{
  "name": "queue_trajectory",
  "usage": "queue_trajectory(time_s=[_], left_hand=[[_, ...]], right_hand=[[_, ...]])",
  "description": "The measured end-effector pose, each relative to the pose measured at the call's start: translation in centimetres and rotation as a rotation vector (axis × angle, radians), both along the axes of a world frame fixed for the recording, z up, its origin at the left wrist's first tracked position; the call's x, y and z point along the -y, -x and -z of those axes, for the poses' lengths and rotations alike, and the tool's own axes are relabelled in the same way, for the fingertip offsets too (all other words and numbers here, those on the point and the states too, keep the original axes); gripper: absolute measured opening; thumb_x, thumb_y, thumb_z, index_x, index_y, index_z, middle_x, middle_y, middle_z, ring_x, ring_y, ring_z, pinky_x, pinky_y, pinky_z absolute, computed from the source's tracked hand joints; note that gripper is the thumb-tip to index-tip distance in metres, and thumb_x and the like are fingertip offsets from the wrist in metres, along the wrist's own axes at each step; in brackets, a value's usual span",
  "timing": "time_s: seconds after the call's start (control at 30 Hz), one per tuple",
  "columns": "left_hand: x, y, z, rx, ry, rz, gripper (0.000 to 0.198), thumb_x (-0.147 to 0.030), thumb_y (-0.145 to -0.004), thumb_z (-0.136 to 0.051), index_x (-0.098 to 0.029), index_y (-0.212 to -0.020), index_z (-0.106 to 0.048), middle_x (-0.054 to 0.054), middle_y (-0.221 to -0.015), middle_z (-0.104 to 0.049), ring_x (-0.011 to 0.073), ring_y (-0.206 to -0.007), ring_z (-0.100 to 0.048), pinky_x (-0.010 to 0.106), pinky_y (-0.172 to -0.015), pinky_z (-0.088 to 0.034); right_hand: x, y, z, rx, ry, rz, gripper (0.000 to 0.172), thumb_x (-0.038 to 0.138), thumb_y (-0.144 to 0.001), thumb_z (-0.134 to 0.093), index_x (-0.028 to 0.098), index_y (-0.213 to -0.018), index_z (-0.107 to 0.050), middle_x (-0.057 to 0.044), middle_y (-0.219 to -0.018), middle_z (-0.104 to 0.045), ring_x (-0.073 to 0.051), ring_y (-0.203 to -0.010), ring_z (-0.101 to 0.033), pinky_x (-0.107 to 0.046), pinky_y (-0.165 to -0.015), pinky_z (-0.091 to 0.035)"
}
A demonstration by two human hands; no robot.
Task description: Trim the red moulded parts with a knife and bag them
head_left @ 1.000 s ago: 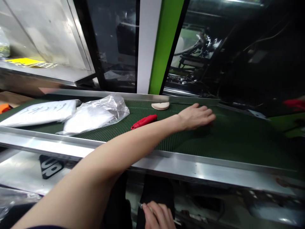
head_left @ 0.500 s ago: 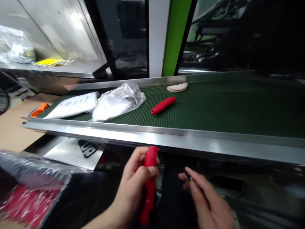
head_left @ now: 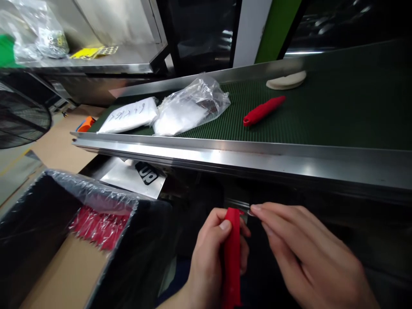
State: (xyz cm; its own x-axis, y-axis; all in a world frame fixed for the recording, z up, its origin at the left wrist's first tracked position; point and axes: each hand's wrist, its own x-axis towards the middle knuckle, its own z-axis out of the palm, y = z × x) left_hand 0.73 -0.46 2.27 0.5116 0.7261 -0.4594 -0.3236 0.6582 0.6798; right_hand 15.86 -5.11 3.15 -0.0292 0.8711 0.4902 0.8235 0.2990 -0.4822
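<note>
Left hand (head_left: 210, 257) closed around a red sleeve (head_left: 232, 262), below the steel conveyor rail (head_left: 225, 156); right hand (head_left: 305, 249) pinches a small metal tool (head_left: 249, 212) (type hidden by the fingertips) at the sleeve's top. Risk: a flexing sleeve could let the tool slip toward the left thumb (head_left: 225, 225)

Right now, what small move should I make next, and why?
Probably hold the red strip steady in your left hand and ease the small metal tip in your right hand onto its top end, which the tip sits right beside.
</note>
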Motion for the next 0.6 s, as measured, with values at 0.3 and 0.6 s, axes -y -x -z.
queue_trajectory(time_s=[0.3, 0.6], left_hand=[[0.31, 0.73, 0.08, 0.011, 0.009, -0.011, 0.027, -0.036, -0.092, -0.04, -0.015, -0.085, -0.055, 0.002, -0.058, -0.051, 0.0094, -0.045, -0.044, 0.017, -0.043, -0.032], [0.15, 0.52, 0.43, 0.039, 0.022, -0.016, 0.025, -0.037, -0.092, -0.043, -0.016, -0.085, -0.055, 0.001, -0.062, -0.052, 0.0086, -0.045, -0.044, 0.017, -0.042, -0.032]], right_hand=[[0.19, 0.78, -0.35, 0.053, 0.041, 0.003, 0.041, -0.001, -0.086, -0.053, 0.013, -0.124, -0.059, -0.01, -0.115, -0.061, -0.018, -0.103, -0.058, -0.036, -0.086, -0.049], [0.21, 1.15, -0.11, 0.07, 0.016, 0.015, 0.039, -0.002, -0.085, -0.055, 0.012, -0.122, -0.061, -0.011, -0.113, -0.062, -0.018, -0.103, -0.058, -0.035, -0.087, -0.049]])
